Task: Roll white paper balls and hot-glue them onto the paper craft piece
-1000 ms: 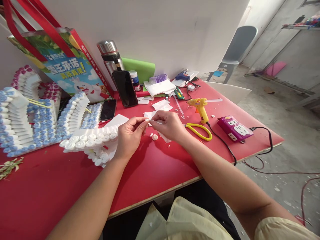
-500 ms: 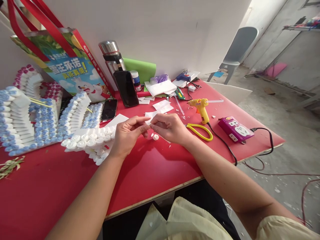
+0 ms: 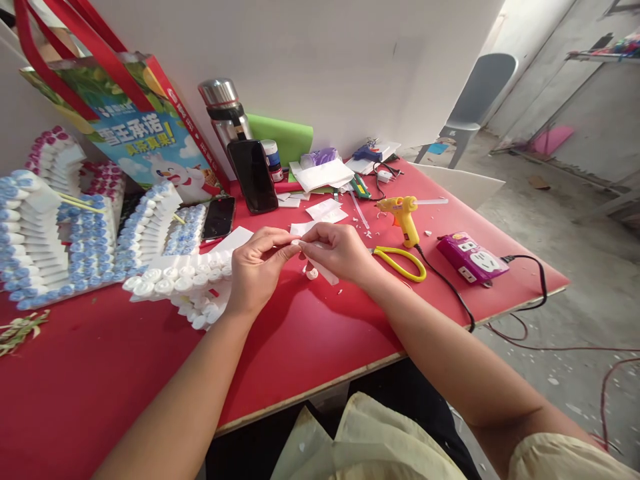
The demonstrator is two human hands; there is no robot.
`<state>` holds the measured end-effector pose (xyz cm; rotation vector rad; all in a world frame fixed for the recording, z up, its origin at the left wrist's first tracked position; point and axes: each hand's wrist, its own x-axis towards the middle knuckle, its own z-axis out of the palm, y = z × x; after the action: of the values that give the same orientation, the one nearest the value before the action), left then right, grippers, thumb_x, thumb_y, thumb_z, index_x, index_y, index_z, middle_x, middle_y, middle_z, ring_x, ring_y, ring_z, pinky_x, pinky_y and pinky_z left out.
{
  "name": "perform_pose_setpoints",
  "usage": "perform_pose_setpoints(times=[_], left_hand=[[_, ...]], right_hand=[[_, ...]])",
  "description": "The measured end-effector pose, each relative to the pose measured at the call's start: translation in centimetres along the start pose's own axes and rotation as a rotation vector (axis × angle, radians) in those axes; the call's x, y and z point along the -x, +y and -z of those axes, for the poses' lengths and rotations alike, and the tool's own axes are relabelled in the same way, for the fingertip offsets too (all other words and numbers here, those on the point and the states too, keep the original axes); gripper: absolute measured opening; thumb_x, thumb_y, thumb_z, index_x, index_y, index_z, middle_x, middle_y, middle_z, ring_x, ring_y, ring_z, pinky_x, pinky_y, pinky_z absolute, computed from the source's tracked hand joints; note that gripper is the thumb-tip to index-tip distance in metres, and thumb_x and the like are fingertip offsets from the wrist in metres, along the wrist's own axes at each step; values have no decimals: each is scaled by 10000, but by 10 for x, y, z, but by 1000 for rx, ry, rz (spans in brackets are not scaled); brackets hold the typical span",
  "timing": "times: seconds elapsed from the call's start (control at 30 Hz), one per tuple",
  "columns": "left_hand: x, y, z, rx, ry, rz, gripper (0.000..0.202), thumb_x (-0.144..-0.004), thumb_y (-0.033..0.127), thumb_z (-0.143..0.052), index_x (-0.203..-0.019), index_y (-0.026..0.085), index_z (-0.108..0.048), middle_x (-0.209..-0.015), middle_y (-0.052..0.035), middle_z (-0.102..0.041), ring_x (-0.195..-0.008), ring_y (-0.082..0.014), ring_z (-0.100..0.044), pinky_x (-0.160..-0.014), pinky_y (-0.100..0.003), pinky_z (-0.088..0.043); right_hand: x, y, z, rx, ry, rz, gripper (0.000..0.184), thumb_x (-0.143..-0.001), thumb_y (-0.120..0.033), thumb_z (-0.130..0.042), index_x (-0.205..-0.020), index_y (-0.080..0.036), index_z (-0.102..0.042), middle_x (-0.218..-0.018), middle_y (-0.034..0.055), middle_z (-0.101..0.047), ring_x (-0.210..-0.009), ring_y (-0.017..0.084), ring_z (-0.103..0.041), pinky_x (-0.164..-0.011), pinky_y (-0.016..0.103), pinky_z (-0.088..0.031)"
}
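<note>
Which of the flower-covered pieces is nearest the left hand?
The all-white piece, partly hidden behind the left hand. The blue-and-white pieces and the magenta-and-white piece stand farther from that hand.

Shopping bag (image 3: 125,127) — white "雪王承诺", yellow "真茶真果!" below, red side panel (image 3: 185,127) — lettering unclear

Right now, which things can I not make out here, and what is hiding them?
All in the head view:
- White piece: its full shape, covered by fingers of the left hand and right hand.
- Yellow-handled tool: its working end, behind the right hand.
- Bag: its inside, behind its front.
- Sprig: cut by the left edge.
</note>
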<state>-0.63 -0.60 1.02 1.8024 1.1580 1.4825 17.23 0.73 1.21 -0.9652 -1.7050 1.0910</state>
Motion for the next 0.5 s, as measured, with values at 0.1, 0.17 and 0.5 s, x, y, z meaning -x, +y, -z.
perform_pose_setpoints(times=[0.1, 0.17, 0.5], left_hand=[[0, -2, -2, 98, 2, 119, 155, -797, 337, -788, -894, 216, -784, -885, -22, -733, -802, -164, -689, -816, -292, -570], [0, -5, -2, 166, 7, 216, 190, -777, 348, -803, -899, 205, -774, -864, -23, -741, -777, -171, -699, -821, -311, -582], [-2, -8, 0, 144, -20, 288, 269, -794, 397, -773, -944, 175, -742, -868, -45, -748, -743, -184, -716, -782, -321, -589]], right_hand=[[-2, -3, 5, -176, -58, -124, 355, -839, -442, -712, -1039, -179, -583, -804, 35, -705, -607, 156, -669, -562, 256, -493], [-3, -3, 9, -158, -53, -98, 383, -802, -427, -748, -1042, -175, -586, -852, 41, -701, -667, 159, -669, -587, 254, -495], [-1, -2, 7, 383, 17, 61, 149, -856, -197, -579, -736, -159, -658, -541, -30, -551, -522, 94, -442, -521, 228, -311]])
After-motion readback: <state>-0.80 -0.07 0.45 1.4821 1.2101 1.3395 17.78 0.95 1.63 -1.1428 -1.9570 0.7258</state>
